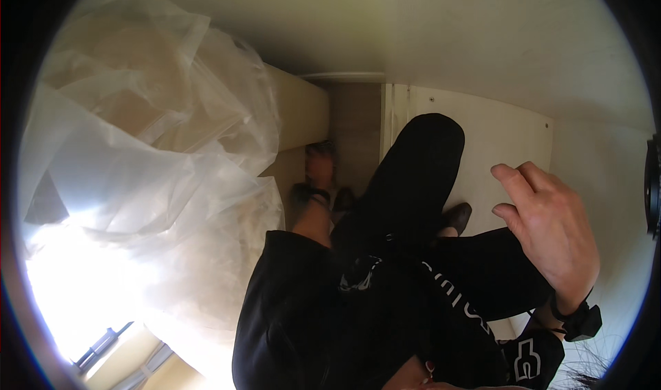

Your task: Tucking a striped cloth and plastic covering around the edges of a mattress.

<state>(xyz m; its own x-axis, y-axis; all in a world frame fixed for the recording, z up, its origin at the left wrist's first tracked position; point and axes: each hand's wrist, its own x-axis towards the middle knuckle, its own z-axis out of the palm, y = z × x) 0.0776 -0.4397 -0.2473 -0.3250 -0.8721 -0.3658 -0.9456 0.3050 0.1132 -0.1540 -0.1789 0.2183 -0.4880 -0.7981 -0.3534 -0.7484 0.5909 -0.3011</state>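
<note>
My left hand (320,167) reaches down beside the end of a pale box-like furniture side (303,111), above a strip of brown floor (354,118). Motion and shadow blur its fingers; something dark shows at their tips, but I cannot make out what it is. A dark band sits on that wrist. On the right, my right hand (554,218) is raised over a white panel (502,125), with its fingers loosely bent and apart. It holds nothing, and its wrist carries a black strap with a small black box (584,323).
Crumpled translucent plastic sheeting (227,121) covers bulky things along the left. My black-clad knee (427,149) rises in the middle, with a dark shoe (457,216) beside it. Pale walls (468,32) close in ahead and right. Bright light glares at lower left.
</note>
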